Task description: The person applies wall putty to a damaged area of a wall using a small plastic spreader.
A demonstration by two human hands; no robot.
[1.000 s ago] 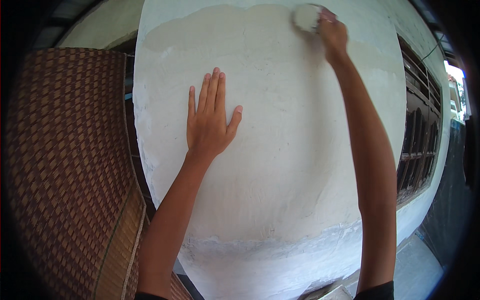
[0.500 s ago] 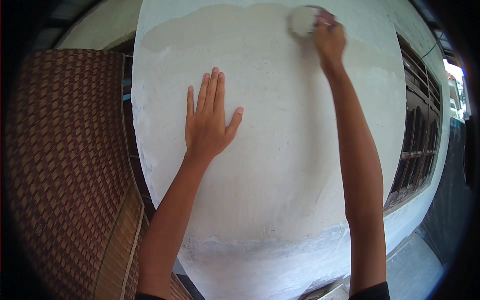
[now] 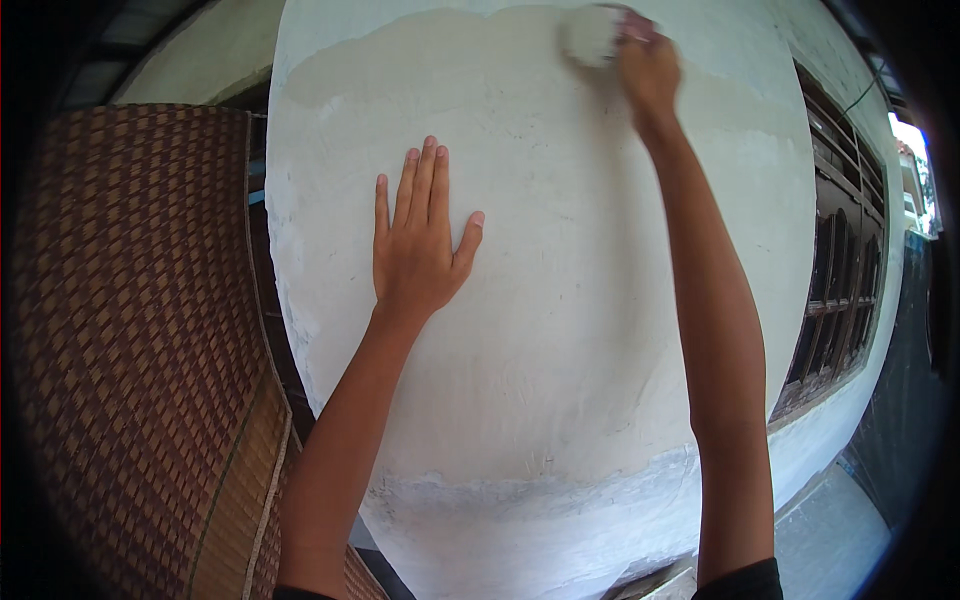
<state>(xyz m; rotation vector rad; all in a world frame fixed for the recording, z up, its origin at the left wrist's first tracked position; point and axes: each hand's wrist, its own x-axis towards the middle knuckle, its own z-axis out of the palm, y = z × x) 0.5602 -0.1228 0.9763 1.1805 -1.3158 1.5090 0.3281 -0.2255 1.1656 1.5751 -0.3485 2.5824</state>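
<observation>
My left hand [image 3: 418, 255] lies flat against a pale plastered wall [image 3: 540, 330], fingers pointing up and thumb spread to the side. Up high, near the top of the view, my right hand [image 3: 652, 80] is closed around a tool with a pale, rounded head and a dark red part [image 3: 590, 38]. Motion blurs this tool, so its exact kind cannot be made out. Its pale end is at the wall, by the upper edge of a beige-grey patch [image 3: 450, 50]. Below the patch, the wall turns whiter and rougher.
On the left hangs a brown woven mat [image 3: 140, 300], close to the wall's corner. A dark wooden window with bars [image 3: 840, 250] is set in the wall at the right. Low on the right lies a grey floor or ledge [image 3: 830, 535].
My right hand and the tool have shifted slightly left and up along the wall. My left hand stays in the same place on the wall.
</observation>
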